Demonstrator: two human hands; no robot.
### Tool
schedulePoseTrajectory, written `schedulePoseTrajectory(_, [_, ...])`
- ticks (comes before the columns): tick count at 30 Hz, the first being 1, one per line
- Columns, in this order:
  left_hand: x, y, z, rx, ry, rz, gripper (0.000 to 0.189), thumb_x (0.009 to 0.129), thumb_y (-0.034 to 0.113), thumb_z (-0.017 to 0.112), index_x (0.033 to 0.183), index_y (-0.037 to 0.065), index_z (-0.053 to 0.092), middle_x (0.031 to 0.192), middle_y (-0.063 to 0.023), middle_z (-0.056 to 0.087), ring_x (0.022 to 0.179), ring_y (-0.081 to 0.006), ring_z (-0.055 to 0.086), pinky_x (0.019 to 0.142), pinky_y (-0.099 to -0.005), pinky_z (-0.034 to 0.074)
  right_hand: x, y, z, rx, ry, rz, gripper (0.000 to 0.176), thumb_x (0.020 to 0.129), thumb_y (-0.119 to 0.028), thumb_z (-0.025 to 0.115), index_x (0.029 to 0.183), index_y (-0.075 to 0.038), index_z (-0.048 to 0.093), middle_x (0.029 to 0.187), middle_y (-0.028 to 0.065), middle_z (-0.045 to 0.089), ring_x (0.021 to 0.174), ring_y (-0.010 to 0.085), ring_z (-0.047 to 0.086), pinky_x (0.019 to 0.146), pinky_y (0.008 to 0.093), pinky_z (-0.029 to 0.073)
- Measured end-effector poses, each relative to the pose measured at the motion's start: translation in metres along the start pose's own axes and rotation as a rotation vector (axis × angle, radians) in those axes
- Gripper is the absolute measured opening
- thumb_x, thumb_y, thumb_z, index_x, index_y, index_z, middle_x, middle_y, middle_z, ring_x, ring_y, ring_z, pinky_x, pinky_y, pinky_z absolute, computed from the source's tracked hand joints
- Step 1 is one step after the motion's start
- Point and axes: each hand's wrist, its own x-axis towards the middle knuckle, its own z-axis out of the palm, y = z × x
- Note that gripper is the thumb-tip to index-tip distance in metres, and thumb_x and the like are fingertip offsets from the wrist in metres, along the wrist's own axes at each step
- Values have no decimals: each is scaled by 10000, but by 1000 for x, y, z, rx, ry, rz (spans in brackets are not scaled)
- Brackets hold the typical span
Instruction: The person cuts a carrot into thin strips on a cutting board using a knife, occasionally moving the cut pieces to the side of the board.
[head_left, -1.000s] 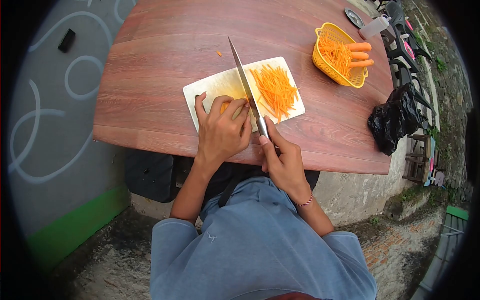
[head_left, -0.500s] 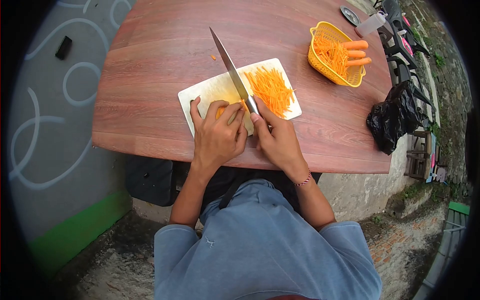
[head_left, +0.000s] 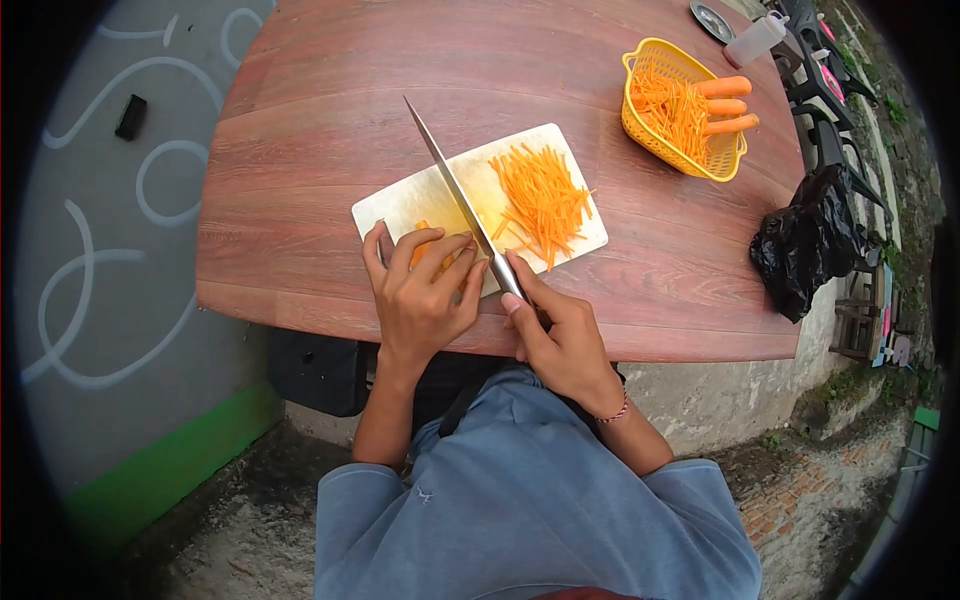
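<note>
My right hand (head_left: 562,335) is closed around the handle of a long kitchen knife (head_left: 447,174), thumb laid along its near end. The blade slants across a white cutting board (head_left: 380,207), its tip pointing away to the upper left. Left of the blade, my left hand (head_left: 425,290) bends its fingers over a piece of carrot (head_left: 421,238), mostly hidden beneath them. A pile of carrot strips (head_left: 541,198) covers the board's right side, with a few loose strips close to the blade.
A yellow basket (head_left: 684,158) at the upper right holds more strips and whole carrots (head_left: 727,105). Beyond it are a squeeze bottle (head_left: 755,40) and a metal plate (head_left: 711,20). A black plastic bag (head_left: 805,245) hangs at the wooden table's (head_left: 300,180) right edge.
The knife and my right hand have drawn back towards my body. My left hand stays over the carrot piece, its fingers shifted slightly. The whole view has moved a little.
</note>
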Motion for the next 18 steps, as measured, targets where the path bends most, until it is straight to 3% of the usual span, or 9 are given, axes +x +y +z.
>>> schedulePoseTrajectory(7, [-1,-6,-20,36,-76,-168,416,808,199,885,1205,111,799,1254,-29,747,1198,-286,643,1173,-553,347,12,5,-22,-48,43,23,491,1047,-180,673,1495,8,600,774,250,665,663,271,678,687,389,531])
schedulePoseTrajectory(11, [-1,-10,-27,61,-132,-191,435,813,201,886,1224,103,781,1287,-36,734,1233,-306,624,1170,-558,347,21,-3,-36,-106,45,-3,479,1033,-192,692,1462,12,630,822,277,687,659,292,694,679,386,535])
schedulePoseTrajectory(14, [3,-9,-27,36,-131,-164,392,825,197,878,1191,98,781,1287,-38,733,1230,-294,629,1168,-560,348,29,-12,-47,-152,38,-155,465,1038,-200,690,1449,14,641,883,288,716,677,298,714,693,380,546])
schedulePoseTrajectory(18, [9,-4,-25,-44,-120,-160,281,856,145,852,1122,84,786,1163,-67,760,1161,-280,665,1165,-540,358,42,-15,-54,-148,-16,-227,465,1042,-198,691,1453,15,638,907,273,731,701,266,725,707,375,550])
